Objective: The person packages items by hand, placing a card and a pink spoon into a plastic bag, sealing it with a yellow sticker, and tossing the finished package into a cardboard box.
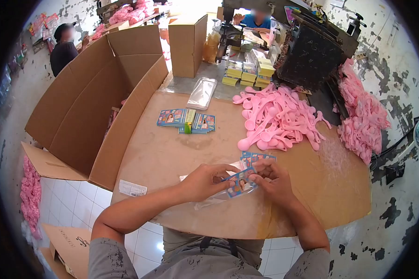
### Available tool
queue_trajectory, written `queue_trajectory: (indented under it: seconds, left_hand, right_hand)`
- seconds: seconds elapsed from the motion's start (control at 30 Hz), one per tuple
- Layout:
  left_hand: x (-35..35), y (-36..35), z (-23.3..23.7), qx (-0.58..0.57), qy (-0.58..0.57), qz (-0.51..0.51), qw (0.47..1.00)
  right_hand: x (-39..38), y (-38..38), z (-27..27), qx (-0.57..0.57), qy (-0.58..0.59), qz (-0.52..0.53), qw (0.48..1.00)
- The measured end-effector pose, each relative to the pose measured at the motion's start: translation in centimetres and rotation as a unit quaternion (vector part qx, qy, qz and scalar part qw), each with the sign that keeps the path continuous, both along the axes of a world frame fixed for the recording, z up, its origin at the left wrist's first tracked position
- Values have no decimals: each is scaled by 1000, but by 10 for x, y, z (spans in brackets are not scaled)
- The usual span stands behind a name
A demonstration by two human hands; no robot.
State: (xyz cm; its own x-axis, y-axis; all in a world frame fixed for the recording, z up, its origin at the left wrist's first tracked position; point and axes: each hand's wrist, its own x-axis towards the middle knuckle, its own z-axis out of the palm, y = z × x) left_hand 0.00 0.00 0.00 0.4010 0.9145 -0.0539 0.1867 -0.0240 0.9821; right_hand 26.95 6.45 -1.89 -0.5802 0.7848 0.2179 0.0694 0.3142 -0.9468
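The left hand (209, 182) pinches the left end of a small blue printed rectangular card (241, 182) between thumb and fingers. The right hand (273, 180) pinches the card's right end, thumb on its face and fingers bent behind. The card is held tilted above the near part of the brown, flat-covered tabletop (321, 200), and clear thin plastic shows along its lower edge; whether the card sits inside that plastic cannot be told. More clear plastic lies under the left hand.

Just beyond the fingers lie other blue printed cards (251, 156), partly hidden by the right hand. Farther out is a heap of pink plastic spoons (274, 116); to its left, overlapping stacks of blue cards (170, 117) with a yellow-green strip (188, 122) across them. Behind these lies a flat stack of clear plastic bags (202, 94). A white printed label (132, 188) rests near the left edge, beside a large open brown cardboard box (74, 102). At the far end stand yellow-edged stacks (249, 72) and a black boxy machine (309, 51).
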Motion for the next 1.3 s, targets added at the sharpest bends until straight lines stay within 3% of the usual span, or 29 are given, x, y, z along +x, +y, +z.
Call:
queue_trajectory:
  seconds: [0.07, 0.27, 0.47, 0.57, 0.67, 0.77, 0.97, 1.3]
  left_hand:
    - [1, -1, 2, -12, 3, 4, 1000]
    - [2, 2, -10, 28, -121, 59, 991]
    - [1, -3, -1, 19, -53, 40, 998]
    - [2, -3, -3, 11, -75, 45, 996]
    - [0, -4, 4, 15, -19, 39, 999]
    - [0, -3, -3, 48, 5, 29, 998]
    - [1, -5, 4, 0, -25, 44, 999]
    - [1, -5, 1, 39, 8, 42, 998]
  right_hand:
    - [0, 0, -1, 26, -47, 16, 998]
    - [-8, -6, 19, -48, 36, -37, 998]
    - [-8, -11, 16, -95, -7, -3, 995]
    - [-7, -9, 24, 54, -73, 16, 996]
    - [-14, -13, 38, 94, -110, 90, 985]
    - [-15, -13, 32, 71, -121, 77, 987]
    - [-12, -9, 25, 143, -92, 47, 984]
    - [-12, -11, 24, 146, -116, 71, 980]
